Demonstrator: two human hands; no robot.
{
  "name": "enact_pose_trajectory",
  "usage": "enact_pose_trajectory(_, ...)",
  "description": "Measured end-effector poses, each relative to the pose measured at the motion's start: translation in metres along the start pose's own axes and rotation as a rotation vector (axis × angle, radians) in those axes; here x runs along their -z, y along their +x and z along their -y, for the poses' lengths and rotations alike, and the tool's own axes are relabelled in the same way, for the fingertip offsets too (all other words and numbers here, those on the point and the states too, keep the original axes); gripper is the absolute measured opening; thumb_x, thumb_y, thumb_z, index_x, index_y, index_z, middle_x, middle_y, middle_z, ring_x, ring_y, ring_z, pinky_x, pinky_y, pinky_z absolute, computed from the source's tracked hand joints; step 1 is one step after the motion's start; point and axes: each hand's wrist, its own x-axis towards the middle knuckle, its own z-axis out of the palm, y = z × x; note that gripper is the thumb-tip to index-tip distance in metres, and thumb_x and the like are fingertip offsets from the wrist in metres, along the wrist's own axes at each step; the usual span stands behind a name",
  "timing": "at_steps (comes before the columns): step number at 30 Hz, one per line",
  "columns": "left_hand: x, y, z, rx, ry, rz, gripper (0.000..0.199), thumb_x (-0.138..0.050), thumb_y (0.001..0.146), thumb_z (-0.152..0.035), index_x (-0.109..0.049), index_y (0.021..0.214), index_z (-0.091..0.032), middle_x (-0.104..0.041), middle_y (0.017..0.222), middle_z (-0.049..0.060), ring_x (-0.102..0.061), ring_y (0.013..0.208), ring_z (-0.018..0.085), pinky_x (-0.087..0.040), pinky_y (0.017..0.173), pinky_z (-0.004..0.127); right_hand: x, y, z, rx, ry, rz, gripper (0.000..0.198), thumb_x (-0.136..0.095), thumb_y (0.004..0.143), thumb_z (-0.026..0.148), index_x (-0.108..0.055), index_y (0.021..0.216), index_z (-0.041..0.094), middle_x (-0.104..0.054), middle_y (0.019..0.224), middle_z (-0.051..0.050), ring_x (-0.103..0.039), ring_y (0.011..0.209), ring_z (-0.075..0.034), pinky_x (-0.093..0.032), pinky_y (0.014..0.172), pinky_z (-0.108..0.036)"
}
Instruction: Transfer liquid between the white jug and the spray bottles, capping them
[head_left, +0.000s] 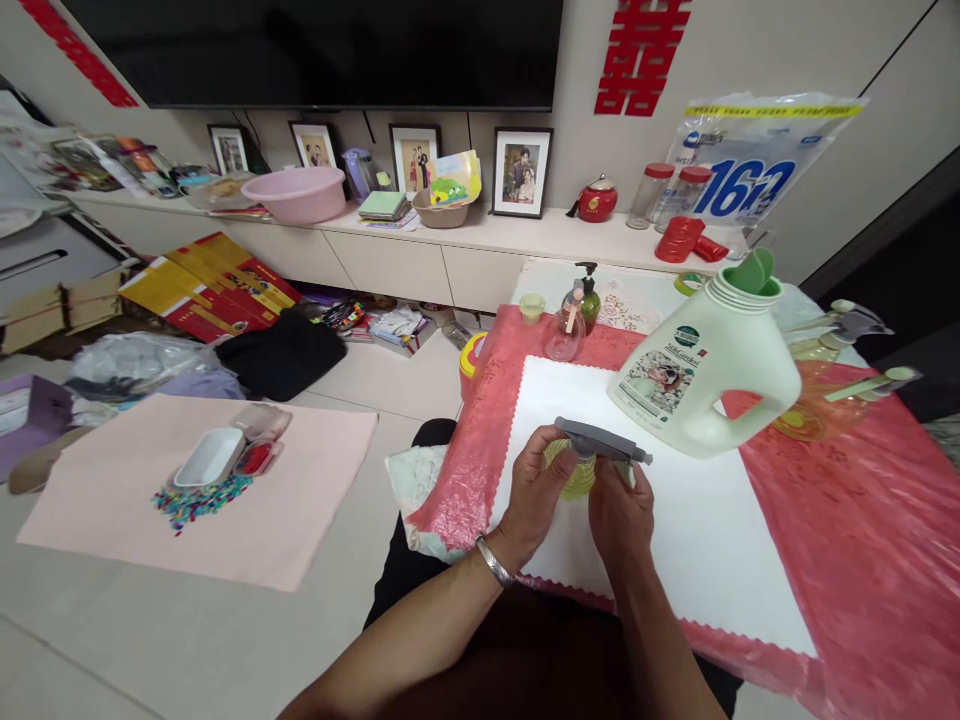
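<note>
Both hands are wrapped round a spray bottle holding yellow liquid, above a white mat. Its grey trigger head points to the right. My left hand grips the bottle's left side near the neck, a silver bracelet on its wrist. My right hand closes on the right side under the nozzle, close to the trigger; its fingertips are partly hidden. Just beyond stands a large pale green jug with a green cap. A clear bottle with a pinkish trigger head stands at the mat's far edge.
Two filled spray bottles stand right of the jug on the red plastic cover. A dark green pump bottle and a small cup are at the back. On the floor at left, a pink sheet bears a white tray and colourful small pieces.
</note>
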Motion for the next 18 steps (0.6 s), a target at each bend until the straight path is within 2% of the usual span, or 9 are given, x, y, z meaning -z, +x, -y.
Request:
enact_pose_trajectory(5, 0.000, 0.002, -0.002, -0.039, 0.072, -0.028, 0.029, -0.075, 0.091, -0.049, -0.075, 0.105, -0.024, -0.073, 0.108, 0.003, -0.064, 0.104, 0.021, -0.048, 0.097, 0.033, 0.004, 0.010, 0.008, 0.036, -0.007, 0.136, 0.028, -0.081, 0.085, 0.042, -0.073, 0.100, 0.019, -0.065, 0.101, -0.006, -0.061, 0.092, -0.018, -0.051, 0.082, -0.032)
enact_pose_trajectory(9, -0.001, 0.003, 0.001, -0.017, 0.034, -0.032, 0.031, -0.073, 0.093, -0.050, -0.071, 0.109, -0.024, -0.072, 0.103, 0.002, -0.064, 0.095, 0.018, -0.050, 0.089, 0.031, 0.003, 0.016, 0.022, 0.059, -0.027, 0.263, 0.032, -0.080, 0.087, 0.040, -0.075, 0.114, 0.024, -0.063, 0.106, -0.007, -0.060, 0.093, -0.018, -0.050, 0.076, -0.028)
enact_pose_trajectory(13, -0.002, 0.003, 0.002, -0.005, -0.009, -0.027, 0.032, -0.072, 0.094, -0.051, -0.066, 0.108, -0.023, -0.070, 0.099, 0.002, -0.064, 0.086, 0.015, -0.051, 0.080, 0.029, 0.009, 0.021, 0.030, 0.056, -0.078, 0.408, 0.032, -0.074, 0.093, 0.034, -0.076, 0.125, 0.028, -0.059, 0.106, -0.007, -0.057, 0.097, -0.018, -0.049, 0.078, -0.027)
enact_pose_trajectory(18, -0.003, 0.003, 0.000, -0.011, -0.009, -0.052, 0.034, -0.073, 0.092, -0.054, -0.067, 0.102, -0.022, -0.069, 0.094, 0.001, -0.064, 0.084, 0.015, -0.052, 0.079, 0.029, 0.017, 0.026, 0.031, 0.051, -0.082, 0.495, 0.031, -0.074, 0.093, 0.031, -0.076, 0.124, 0.033, -0.054, 0.103, -0.006, -0.056, 0.099, -0.018, -0.047, 0.077, -0.026)
